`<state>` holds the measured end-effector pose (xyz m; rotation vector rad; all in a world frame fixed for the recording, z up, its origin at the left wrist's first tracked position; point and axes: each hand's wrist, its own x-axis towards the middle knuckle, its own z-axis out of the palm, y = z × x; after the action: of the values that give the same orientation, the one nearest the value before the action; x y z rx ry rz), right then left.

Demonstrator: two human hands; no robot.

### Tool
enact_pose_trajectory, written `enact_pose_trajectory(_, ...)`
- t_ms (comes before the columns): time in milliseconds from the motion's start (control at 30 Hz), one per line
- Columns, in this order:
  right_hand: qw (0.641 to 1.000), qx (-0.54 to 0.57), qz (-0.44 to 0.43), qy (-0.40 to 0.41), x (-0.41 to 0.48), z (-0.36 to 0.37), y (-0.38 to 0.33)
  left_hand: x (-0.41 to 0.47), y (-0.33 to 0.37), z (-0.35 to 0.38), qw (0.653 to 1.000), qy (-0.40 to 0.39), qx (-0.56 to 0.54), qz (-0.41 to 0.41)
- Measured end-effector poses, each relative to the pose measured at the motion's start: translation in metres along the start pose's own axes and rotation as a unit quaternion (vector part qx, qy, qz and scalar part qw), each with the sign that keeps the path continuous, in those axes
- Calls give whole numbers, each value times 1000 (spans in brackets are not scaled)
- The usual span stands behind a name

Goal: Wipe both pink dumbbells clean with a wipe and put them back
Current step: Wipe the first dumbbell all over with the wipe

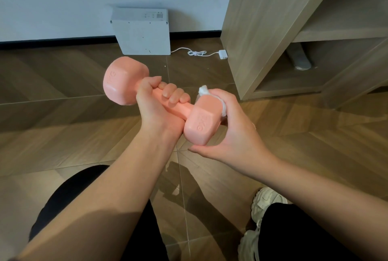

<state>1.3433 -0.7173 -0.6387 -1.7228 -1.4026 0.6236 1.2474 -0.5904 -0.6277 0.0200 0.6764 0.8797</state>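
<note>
The right hand (235, 134) cupped the nearer head of the pink dumbbell (159, 101) and pressed a white wipe (206, 91) against its far side, under the fingers. The left hand (157, 103) was clenched around the bar, holding the dumbbell in the air above the floor. Beyond both hands, a white box (142, 31) leaned on the wall, and a wooden shelf unit (273, 29) stood beyond the right hand.

Pink dumbbell (147, 101) held tilted — white wipe (204, 90) on end

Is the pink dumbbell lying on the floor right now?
No, the pink dumbbell is held up above the floor, its handle gripped by the left hand while the right hand presses a white wipe on one end.
</note>
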Motion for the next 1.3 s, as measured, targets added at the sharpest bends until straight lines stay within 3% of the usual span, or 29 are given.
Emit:
enact_pose_trajectory(133, 989, -108, -91, 36, 4, -4, -6, 4, 0, 5, 994, 92, 49, -25)
enact_pose_trajectory(267, 934, -296, -197, 16, 2, -4, -5, 7, -1, -3, 971, 199, 116, -67)
enact_pose_trajectory(467, 892, -374, -251, 36, 1, -5, -1, 5, 4, -4, 974, 195, 109, -39)
enact_pose_trajectory(600, 915, -326, -239, 10, 2, -7, 0, 4, 4, -3, 979, 178, 84, -47)
enact_pose_trajectory(833, 964, -248, -91, 21, 3, 1, 2, 4, 1, -3, 985, 145, 91, -25)
enact_pose_trajectory(1067, 916, -299, -266, 35, -1, 1, 7, 8, 3, -2, 990, 126, 64, -30)
enact_pose_trajectory(1300, 965, -231, -120, 18, 4, -2, 4, 6, -1, 0, 991, 107, 83, -10)
